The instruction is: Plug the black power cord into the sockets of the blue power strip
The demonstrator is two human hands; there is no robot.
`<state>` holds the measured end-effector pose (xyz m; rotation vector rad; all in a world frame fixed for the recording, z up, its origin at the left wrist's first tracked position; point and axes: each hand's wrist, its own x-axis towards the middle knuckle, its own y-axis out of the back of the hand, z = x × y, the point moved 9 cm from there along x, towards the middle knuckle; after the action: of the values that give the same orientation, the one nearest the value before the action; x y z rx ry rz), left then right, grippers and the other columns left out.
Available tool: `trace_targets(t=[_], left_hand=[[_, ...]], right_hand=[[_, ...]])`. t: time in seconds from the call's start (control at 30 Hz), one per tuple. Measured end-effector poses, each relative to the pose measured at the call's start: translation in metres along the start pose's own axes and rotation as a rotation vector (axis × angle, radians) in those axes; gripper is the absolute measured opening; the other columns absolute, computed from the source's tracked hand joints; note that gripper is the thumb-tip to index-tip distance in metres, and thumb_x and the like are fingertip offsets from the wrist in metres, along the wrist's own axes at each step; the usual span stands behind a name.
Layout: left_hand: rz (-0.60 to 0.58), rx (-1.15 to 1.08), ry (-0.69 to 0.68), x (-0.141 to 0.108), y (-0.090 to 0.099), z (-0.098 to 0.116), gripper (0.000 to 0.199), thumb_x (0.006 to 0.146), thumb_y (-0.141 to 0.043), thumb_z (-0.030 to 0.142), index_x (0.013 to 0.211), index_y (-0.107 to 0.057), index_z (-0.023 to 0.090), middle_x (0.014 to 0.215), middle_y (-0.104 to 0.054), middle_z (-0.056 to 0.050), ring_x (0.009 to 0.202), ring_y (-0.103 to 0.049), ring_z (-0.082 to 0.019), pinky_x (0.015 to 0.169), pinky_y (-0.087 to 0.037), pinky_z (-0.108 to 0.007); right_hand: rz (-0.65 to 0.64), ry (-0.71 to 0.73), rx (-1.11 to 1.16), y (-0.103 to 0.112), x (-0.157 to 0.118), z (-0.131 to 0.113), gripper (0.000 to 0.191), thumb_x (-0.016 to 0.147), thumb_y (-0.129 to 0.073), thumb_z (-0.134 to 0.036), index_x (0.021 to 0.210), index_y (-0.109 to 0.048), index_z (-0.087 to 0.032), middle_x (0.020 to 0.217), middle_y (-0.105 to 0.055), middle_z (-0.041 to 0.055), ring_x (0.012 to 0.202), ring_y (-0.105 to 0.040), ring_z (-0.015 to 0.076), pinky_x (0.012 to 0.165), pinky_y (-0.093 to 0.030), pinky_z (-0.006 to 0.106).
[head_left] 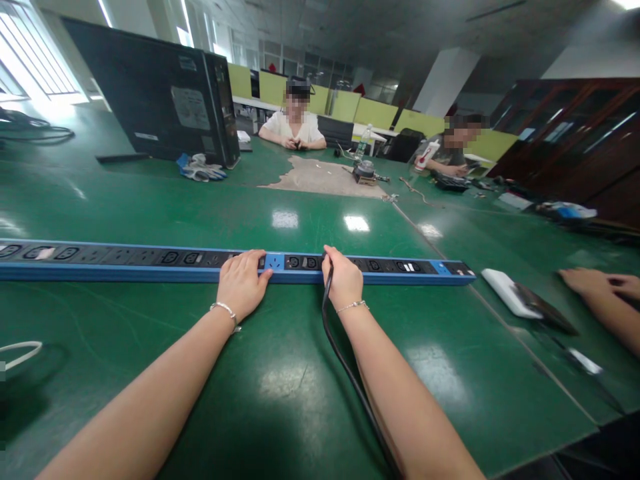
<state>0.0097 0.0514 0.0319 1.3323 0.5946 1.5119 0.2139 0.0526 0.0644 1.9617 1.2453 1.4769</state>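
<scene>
A long blue-and-black power strip [125, 272] lies across the green table, its row of sockets facing up. My left hand [242, 285] is closed over the strip near its middle, thumb on the near side beside a blue socket. A short way to the right, my right hand [345, 279] pinches the end of a black power cord [342, 357] at the strip's sockets. My fingers hide the plug, so I cannot tell how far it sits in a socket. From there the cord runs down toward me along my right forearm.
A black computer tower [150, 87] stands at the back left with work gloves [201, 169] by it. A white device [507, 292] lies past the strip's right end, near another person's hands [590, 285]. Two people sit across the table, near a bottle [363, 141].
</scene>
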Motion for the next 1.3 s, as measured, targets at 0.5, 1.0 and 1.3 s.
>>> trace_targets(t=[0.5,1.0,1.3], left_hand=[[-0.006,-0.03,-0.002,0.0,-0.001,-0.002,0.043,0.085,-0.042,0.04,0.12,-0.047,0.016,0.119,-0.06,-0.013,0.115,-0.051,-0.025,0.098,-0.033,-0.042],[-0.007,-0.028,-0.036,0.0,-0.002,0.0,0.048,0.081,-0.051,0.039,0.123,-0.045,0.014,0.122,-0.058,-0.017,0.117,-0.05,-0.027,0.098,-0.035,-0.043],[0.005,-0.032,-0.001,0.0,0.0,-0.003,0.052,0.08,-0.053,0.04,0.123,-0.044,0.014,0.123,-0.057,-0.016,0.117,-0.05,-0.027,0.099,-0.035,-0.042]], right_hand=[[0.02,0.059,-0.075,-0.01,-0.025,0.006,0.036,0.09,-0.037,-0.023,0.121,-0.056,-0.018,0.123,-0.058,0.012,0.11,-0.058,0.0208,0.096,-0.044,0.038],[0.013,0.104,-0.102,-0.011,-0.024,0.007,0.037,0.09,-0.038,-0.021,0.123,-0.055,-0.02,0.125,-0.057,0.0108,0.11,-0.058,0.0196,0.095,-0.045,0.037],[0.056,0.126,-0.039,-0.006,-0.023,0.006,0.036,0.09,-0.038,-0.021,0.12,-0.057,-0.019,0.121,-0.06,0.0094,0.108,-0.059,0.0177,0.096,-0.046,0.033]])
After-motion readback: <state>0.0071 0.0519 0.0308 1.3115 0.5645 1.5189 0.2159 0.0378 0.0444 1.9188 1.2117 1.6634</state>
